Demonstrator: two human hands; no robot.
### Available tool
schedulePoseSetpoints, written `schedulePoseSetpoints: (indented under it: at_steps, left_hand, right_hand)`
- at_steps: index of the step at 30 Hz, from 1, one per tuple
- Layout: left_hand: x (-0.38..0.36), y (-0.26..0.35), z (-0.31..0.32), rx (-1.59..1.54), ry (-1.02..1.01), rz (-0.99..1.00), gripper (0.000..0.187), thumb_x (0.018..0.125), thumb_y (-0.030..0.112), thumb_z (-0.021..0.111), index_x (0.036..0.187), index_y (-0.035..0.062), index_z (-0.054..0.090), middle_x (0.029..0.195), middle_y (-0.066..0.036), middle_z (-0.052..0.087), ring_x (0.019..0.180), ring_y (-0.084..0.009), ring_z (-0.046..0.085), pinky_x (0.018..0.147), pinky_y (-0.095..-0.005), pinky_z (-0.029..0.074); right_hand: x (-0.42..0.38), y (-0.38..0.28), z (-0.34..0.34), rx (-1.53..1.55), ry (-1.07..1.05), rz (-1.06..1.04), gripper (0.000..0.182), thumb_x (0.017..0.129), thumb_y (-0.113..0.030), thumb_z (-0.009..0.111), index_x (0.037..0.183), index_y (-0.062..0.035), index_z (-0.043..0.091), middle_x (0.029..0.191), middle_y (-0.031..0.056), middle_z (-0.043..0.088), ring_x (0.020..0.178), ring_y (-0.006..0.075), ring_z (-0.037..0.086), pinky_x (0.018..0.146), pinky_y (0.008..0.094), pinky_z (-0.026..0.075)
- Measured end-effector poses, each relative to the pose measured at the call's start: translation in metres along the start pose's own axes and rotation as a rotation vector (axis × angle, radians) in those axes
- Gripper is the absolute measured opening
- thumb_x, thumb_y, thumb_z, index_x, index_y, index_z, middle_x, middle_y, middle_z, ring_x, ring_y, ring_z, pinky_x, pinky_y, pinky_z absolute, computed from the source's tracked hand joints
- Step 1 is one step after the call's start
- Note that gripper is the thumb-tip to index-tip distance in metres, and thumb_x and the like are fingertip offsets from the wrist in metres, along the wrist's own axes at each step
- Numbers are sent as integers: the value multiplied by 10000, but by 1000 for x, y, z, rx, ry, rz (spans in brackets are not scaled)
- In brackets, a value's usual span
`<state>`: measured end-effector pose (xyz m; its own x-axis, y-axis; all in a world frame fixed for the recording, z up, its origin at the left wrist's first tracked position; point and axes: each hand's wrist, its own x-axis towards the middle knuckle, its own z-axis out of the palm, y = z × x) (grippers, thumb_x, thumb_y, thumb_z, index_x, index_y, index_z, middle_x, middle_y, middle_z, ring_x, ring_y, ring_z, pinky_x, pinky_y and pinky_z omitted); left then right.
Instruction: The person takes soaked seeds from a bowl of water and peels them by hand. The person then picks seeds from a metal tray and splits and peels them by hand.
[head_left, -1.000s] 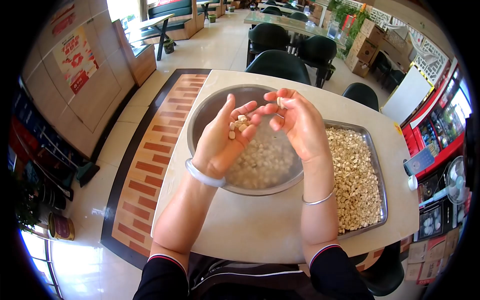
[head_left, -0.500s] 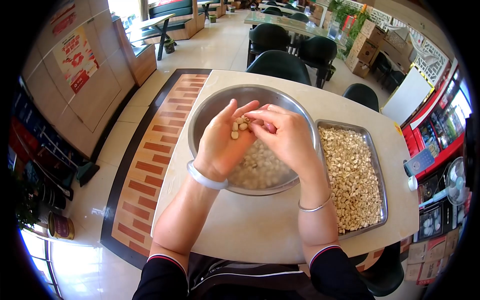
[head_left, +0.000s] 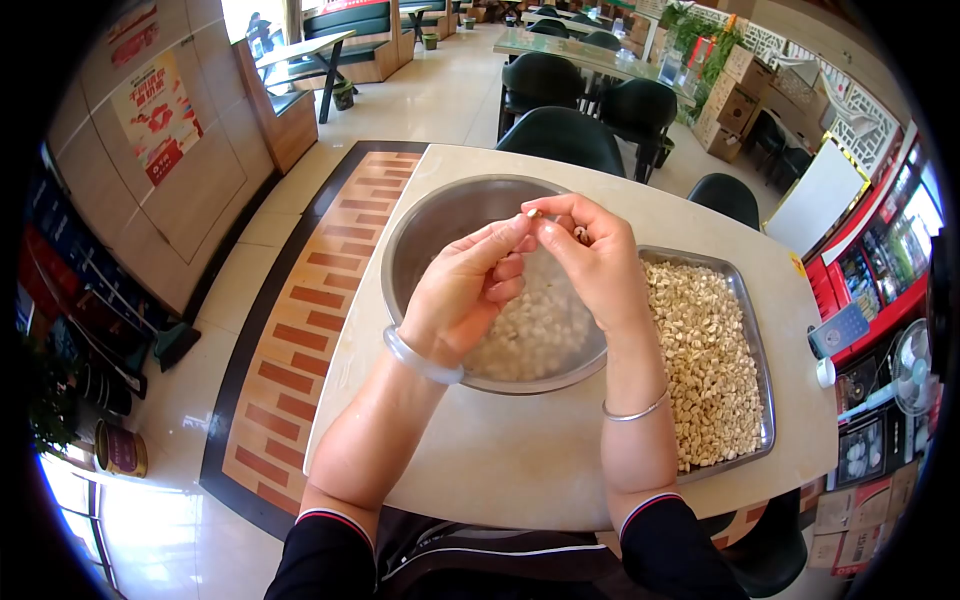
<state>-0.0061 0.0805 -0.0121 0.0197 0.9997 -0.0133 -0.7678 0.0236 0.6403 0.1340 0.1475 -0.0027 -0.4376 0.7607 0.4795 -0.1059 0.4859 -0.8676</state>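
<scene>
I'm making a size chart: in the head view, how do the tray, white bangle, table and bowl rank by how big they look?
1. Table
2. Bowl, partly hidden, so judged by its outline
3. Tray, also partly hidden
4. White bangle, clearly smallest

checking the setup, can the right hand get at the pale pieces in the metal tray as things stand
Likely yes: the metal tray is open beside the right forearm, and its pale pieces look uncovered. But the right hand has its fingers on a small piece, so they may need freeing first.
</scene>
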Motion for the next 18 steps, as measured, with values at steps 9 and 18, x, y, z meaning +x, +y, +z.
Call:
schedulePoseSetpoints:
  at_steps: [9, 18]
  left_hand:
    - [1, -3, -5, 122, 16, 101, 159, 955, 177, 608, 955, 18, 617, 705, 55, 455, 560, -6, 318, 450, -166, 227]
    - [-5, 2, 1, 274, 7, 90, 170, 959, 183, 597, 992, 16, 607, 769, 37, 505, 574, 3, 339, 460, -162, 243]
  right_hand:
    - [-8, -20, 4, -478, 165, -282, 81, 814, -60, 715, 891, -53, 737, 643, 38, 544, 519, 124, 469, 512, 260, 391]
    - [-6, -19, -5, -117, 88, 16, 51, 819, -40, 681, 840, -4, 709, 729, -2, 626, 626, 50, 517, 575, 206, 406]
